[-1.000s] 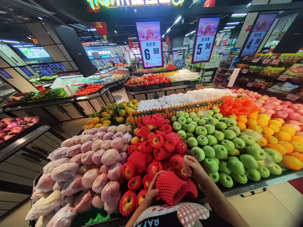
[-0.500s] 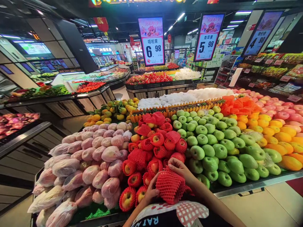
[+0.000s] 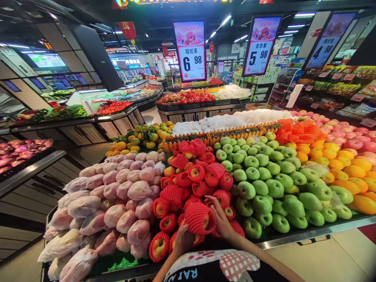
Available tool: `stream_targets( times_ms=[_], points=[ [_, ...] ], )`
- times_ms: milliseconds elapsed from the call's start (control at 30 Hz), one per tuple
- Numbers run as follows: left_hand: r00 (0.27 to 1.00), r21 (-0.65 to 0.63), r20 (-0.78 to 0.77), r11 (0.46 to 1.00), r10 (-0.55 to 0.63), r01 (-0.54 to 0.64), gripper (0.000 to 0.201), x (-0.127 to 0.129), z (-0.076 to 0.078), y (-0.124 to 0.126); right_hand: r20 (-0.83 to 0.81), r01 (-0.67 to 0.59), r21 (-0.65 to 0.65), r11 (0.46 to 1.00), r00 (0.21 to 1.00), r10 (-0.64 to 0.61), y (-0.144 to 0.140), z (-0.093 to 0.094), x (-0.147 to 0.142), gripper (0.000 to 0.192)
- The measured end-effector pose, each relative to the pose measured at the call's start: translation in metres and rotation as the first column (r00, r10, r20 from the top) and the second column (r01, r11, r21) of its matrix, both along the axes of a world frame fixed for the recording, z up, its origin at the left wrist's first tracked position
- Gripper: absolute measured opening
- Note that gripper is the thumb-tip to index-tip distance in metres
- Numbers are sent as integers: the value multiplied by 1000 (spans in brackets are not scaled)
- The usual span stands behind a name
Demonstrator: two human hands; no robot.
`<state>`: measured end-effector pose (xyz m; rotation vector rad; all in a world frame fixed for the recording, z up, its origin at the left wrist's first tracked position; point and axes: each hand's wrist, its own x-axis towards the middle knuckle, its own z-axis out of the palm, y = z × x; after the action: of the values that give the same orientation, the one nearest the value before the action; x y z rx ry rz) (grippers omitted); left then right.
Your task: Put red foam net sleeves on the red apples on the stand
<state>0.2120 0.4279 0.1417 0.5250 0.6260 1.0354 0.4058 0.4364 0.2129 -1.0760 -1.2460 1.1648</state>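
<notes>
netted apple (image 3: 200,219) at lower centre, bare side facing right; gripped between left hand (image 3: 181,239) and right hand (image 3: 221,221), fingers curled closed around it.

Red/yellow apple (image 3: 200,219) in red foam net, atop front netted-apple pile.

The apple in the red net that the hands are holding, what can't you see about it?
Head view only:
- Netted apple: mostly hidden by the red foam net.
- Left hand: fingers hidden behind the apple.
- Right hand: palm side hidden.
- Price sign: small print too tiny.
</notes>
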Motion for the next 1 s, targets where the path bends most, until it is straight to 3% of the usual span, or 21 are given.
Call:
stream_targets(
  times_ms=[67, 167, 233, 300, 467, 567, 667, 767, 867, 1000],
  points=[
    [992, -68, -47, 990, 120, -123, 42, 1, 10, 0, 163, 34, 216, 976, 984, -71, -6, 3, 6, 55],
    [980, -91, -89, 978, 178, -186, 54, 4, 31, -2, 372, -48, 518, 854, 912, -174, -12, 9, 12, 68],
    [984, -77, -88, 984, 153, -160, 60, 5, 40, -3, 459, -136, 611, 780, 863, -210, -12, 14, 12, 80],
    [983, -75, -95, 984, 154, -161, 60, 6, 44, -4, 508, -185, 628, 756, 833, -218, -11, 16, 10, 85],
    [956, -145, -150, 951, 254, -275, 58, 6, 40, -5, 539, -246, 496, 833, 839, -73, -7, 13, 5, 94],
    [934, -101, -236, 949, 269, -299, 65, 3, 44, -3, 486, -256, 430, 865, 874, 17, -6, 9, 4, 91],
    [892, 125, -403, 978, 203, -166, 73, -2, 54, -1, 382, -186, 341, 921, 923, 45, -8, 3, 1, 96],
    [837, 331, -524, 943, 159, 28, 77, -9, 66, 1, 218, -104, 246, 964, 975, 49, -12, -2, -1, 106],
    [787, 405, -594, 907, 167, 113, 80, -14, 79, 2, -12, -96, 117, 988, 995, 98, -15, 0, -2, 110],
    [699, 426, -689, 888, 192, 175, 75, -17, 97, 4, -323, -145, -49, 988, 938, 122, -12, 4, -4, 108]
  ],
)
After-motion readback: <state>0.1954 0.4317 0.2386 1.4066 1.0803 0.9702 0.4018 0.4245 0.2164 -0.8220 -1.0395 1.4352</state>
